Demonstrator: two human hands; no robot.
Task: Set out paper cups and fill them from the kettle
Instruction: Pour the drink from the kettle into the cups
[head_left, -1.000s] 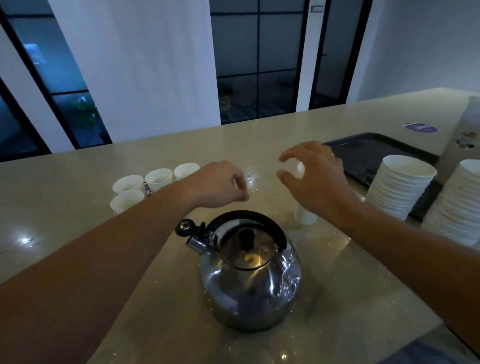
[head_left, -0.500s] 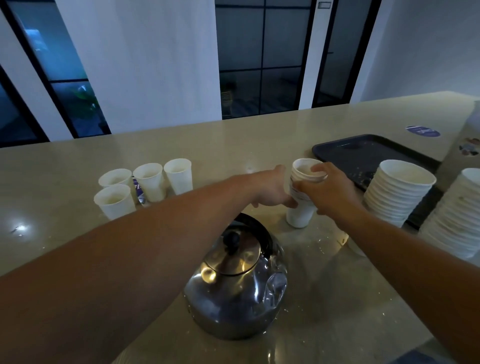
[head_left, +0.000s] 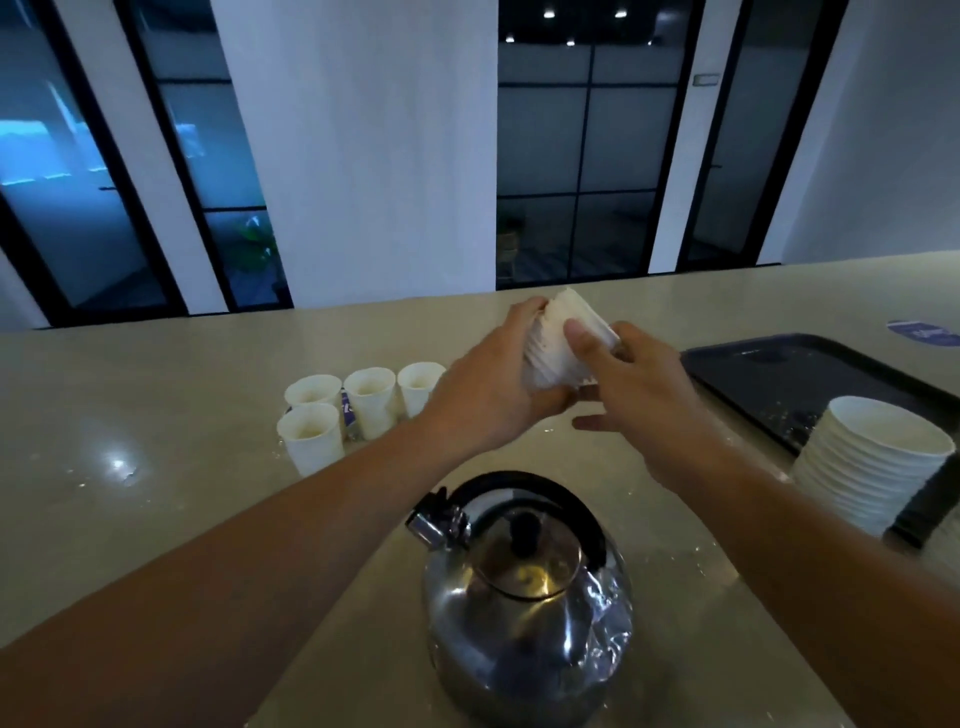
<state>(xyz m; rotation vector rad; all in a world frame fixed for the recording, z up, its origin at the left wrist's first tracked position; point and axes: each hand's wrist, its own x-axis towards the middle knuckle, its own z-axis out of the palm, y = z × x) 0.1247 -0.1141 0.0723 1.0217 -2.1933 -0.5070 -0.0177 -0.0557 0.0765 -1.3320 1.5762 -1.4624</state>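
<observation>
A short stack of white paper cups (head_left: 558, 345) is lifted above the counter and tilted, mouth facing away to the right. My left hand (head_left: 493, 384) grips its lower part, and my right hand (head_left: 628, 384) holds its upper part with the thumb pressed on the side. Several white paper cups (head_left: 363, 402) stand upright in a group on the counter to the left. A steel kettle (head_left: 524, 597) with a black handle and lid knob sits close in front of me, spout pointing left.
A tall stack of white cups (head_left: 872, 462) stands at the right beside a dark tray (head_left: 769, 384). The beige counter (head_left: 156, 441) runs wide to the left. A blue sticker (head_left: 922, 332) lies at the far right. Windows and a white pillar stand behind.
Both hands closed on the small cup stack that stood past the kettle and lifted it off the counter, tilting it. The camera view tipped upward.
</observation>
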